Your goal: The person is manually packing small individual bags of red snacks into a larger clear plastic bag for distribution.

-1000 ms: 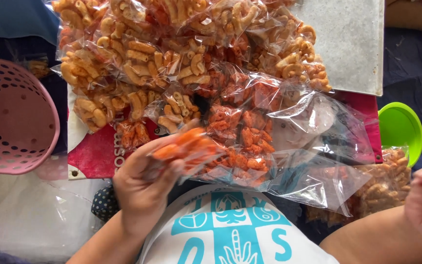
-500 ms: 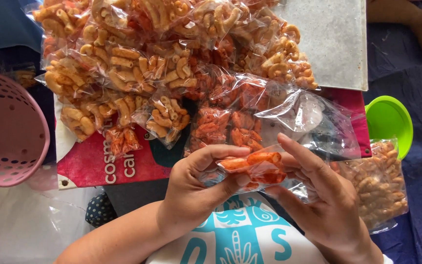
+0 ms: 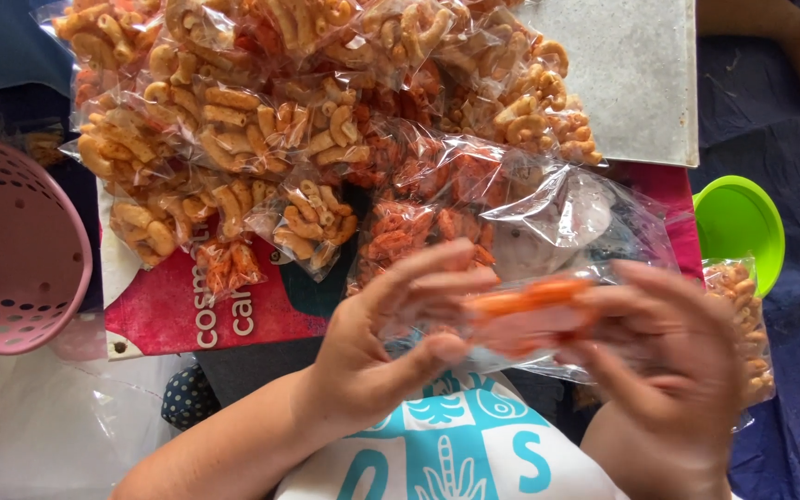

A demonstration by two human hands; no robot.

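While blurred, crinkly snack packet (image 3: 528, 319) (orange).

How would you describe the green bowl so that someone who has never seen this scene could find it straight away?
Start at the big heap of clear snack bags filling the top of the view, then move right past the grey board. Just below its lower right corner, on the dark blue cloth, sits the green bowl. It is the only bright lime, round, plain thing; the pink basket is perforated and far left.
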